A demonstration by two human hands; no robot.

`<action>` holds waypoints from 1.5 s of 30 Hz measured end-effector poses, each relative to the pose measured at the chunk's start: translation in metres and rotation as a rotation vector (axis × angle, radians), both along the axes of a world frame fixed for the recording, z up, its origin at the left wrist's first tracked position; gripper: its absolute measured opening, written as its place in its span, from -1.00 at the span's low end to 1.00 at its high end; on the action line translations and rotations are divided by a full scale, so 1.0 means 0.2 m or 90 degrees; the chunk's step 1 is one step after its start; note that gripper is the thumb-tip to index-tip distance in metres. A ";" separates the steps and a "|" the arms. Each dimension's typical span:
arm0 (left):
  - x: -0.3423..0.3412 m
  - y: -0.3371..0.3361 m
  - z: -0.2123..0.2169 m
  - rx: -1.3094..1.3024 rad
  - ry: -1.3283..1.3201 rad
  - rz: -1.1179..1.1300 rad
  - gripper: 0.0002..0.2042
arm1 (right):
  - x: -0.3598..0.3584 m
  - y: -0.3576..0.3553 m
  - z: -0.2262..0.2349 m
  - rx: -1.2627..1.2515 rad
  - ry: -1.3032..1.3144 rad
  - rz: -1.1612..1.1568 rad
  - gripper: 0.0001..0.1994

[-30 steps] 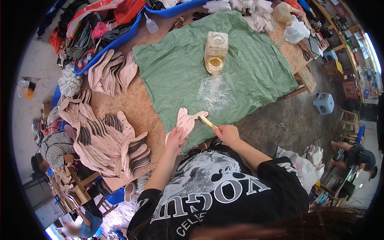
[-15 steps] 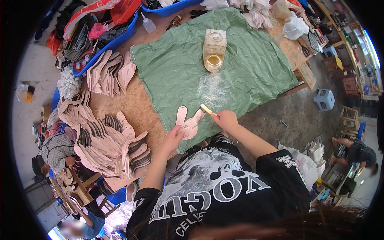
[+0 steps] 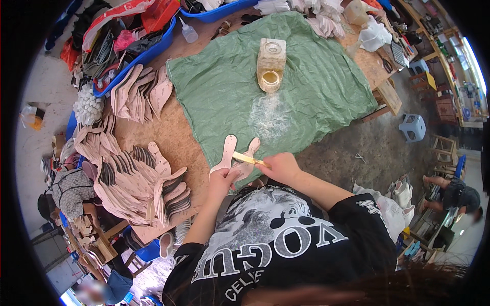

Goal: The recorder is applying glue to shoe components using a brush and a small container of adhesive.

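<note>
My left hand (image 3: 221,182) is closed on pink shoe insoles (image 3: 228,150), whose narrow ends fan out in a V above my fingers. My right hand (image 3: 282,166) grips a brush (image 3: 247,159) by its pale yellow, flat handle. The brush lies across the V, its tip at the left insole; the hand covers the handle's far end. Beyond my hands, on a green sheet (image 3: 219,86), sits a cloudy plastic container (image 3: 269,79) with a round open mouth and yellowish contents. A whitish smear (image 3: 270,120) marks the sheet between container and hands.
Piles of pink insoles (image 3: 127,183) cover the table's left side, with another bunch (image 3: 140,94) farther back. Blue tubs (image 3: 135,66) of mixed scraps stand at the far left. A squeeze bottle (image 3: 189,33) lies nearby. On the floor at right is a blue stool (image 3: 412,127). Other people work at both sides.
My right hand has drawn the brush nearer to me, from the right insole's tip to across the V. My left hand has tilted the insoles, spreading the narrow ends.
</note>
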State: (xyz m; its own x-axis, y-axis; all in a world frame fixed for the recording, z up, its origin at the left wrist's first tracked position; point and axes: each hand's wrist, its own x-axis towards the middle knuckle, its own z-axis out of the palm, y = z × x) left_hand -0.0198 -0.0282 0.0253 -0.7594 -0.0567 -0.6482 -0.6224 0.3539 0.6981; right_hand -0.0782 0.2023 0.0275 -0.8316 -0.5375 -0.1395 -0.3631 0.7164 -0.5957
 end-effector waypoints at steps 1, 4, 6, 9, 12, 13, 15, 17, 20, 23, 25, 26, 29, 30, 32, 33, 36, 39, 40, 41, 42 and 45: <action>0.00 0.01 -0.01 0.000 0.000 0.003 -0.73 | -0.02 0.02 0.00 0.000 0.000 0.003 -0.56; 0.01 0.03 -0.05 0.023 -0.005 0.054 -0.72 | -0.15 0.16 -0.07 0.132 0.023 -0.003 -0.55; -0.01 0.03 -0.02 -0.027 -0.002 0.020 -0.70 | -0.28 0.28 -0.13 0.182 -0.004 -0.080 -0.55; 0.02 0.00 -0.13 -0.160 0.054 -0.017 -0.67 | -0.49 0.34 -0.03 0.175 -0.020 -0.147 -0.55; -0.01 0.03 -0.07 -0.275 0.100 -0.075 -0.62 | -0.77 0.35 -0.02 0.271 -0.042 -0.148 -0.57; -0.01 0.05 -0.04 -0.275 0.102 -0.070 -0.62 | -0.86 0.34 -0.01 0.271 -0.038 -0.145 -0.57; 0.00 0.08 -0.01 -0.385 0.239 -0.133 -0.41 | -1.02 0.30 0.00 0.298 -0.023 -0.174 -0.61; -0.03 0.11 0.06 -0.399 0.173 -0.143 -0.35 | -1.15 0.23 -0.03 0.307 -0.008 -0.173 -0.64; -0.06 0.17 0.07 -0.448 0.089 -0.155 -0.32 | -1.29 0.19 -0.10 0.326 0.005 -0.164 -0.63; -0.03 0.19 0.00 -0.511 0.076 -0.131 -0.38 | -1.34 0.14 -0.05 0.353 -0.020 -0.131 -0.66; 0.00 0.19 -0.04 -0.536 0.080 -0.111 -0.41 | -1.35 0.12 0.02 0.371 -0.044 -0.108 -0.71; 0.00 0.19 -0.05 -0.544 0.109 -0.096 -0.45 | -1.35 0.12 0.04 0.362 -0.040 -0.116 -0.71; -0.02 0.21 0.01 -0.522 0.132 -0.095 -0.53 | -1.31 0.18 0.03 0.369 -0.050 -0.117 -0.69; -0.04 0.21 0.05 -0.498 0.128 -0.106 -0.57 | -1.30 0.19 0.03 0.380 -0.059 -0.109 -0.68; -0.08 0.21 0.09 -0.480 0.136 -0.103 -0.61 | -1.30 0.23 0.06 0.367 -0.065 -0.121 -0.63; -0.08 0.20 0.11 -0.464 0.142 -0.101 -0.64 | -1.28 0.25 0.07 0.353 -0.074 -0.131 -0.58; -0.07 0.17 0.06 -0.433 0.208 -0.078 -0.66 | -1.19 0.28 -0.08 0.300 -0.029 -0.160 -0.57; -0.07 0.14 0.10 -0.389 0.182 -0.086 -0.67 | -1.06 0.31 -0.07 0.244 -0.106 -0.169 -0.53; -0.07 0.13 0.08 -0.390 0.177 -0.091 -0.67 | -0.98 0.31 -0.09 0.243 -0.112 -0.171 -0.53; -0.08 0.11 0.07 -0.274 0.102 -0.041 -0.67 | -0.86 0.30 -0.10 0.180 -0.088 -0.145 -0.53; -0.09 0.09 0.04 -0.157 0.030 0.009 -0.67 | -0.74 0.29 -0.11 0.119 -0.061 -0.122 -0.52; -0.11 0.04 -0.02 -0.011 -0.075 0.083 -0.67 | -0.37 0.25 -0.12 0.002 -0.201 -0.097 -0.52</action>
